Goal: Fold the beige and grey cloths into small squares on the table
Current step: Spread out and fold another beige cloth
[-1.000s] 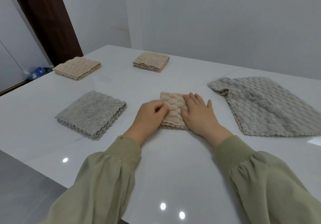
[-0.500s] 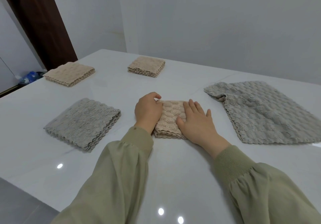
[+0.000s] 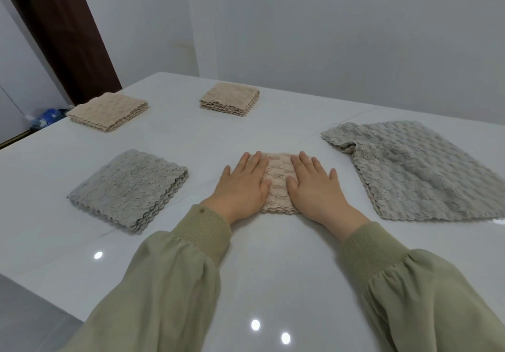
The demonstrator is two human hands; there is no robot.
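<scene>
A small folded beige cloth (image 3: 277,179) lies at the middle of the white table (image 3: 287,264). My left hand (image 3: 243,185) lies flat on its left side and my right hand (image 3: 314,186) lies flat on its right side, fingers straight, pressing it down. Only a strip of the cloth shows between the hands. A folded grey cloth (image 3: 128,189) sits to the left. To the right a larger grey cloth (image 3: 415,171) is spread out, with its near-left corner turned up. Two folded beige squares rest farther back, one at the left (image 3: 108,111) and one at the centre (image 3: 230,99).
The table's near-left edge (image 3: 41,291) drops to a grey floor. A dark brown door frame (image 3: 60,32) and a blue object (image 3: 46,115) on the floor stand beyond the far-left corner. White walls close the back.
My left hand was curled at the beige cloth's left edge; now it lies flat on the cloth beside my right hand. The view has tilted slightly.
</scene>
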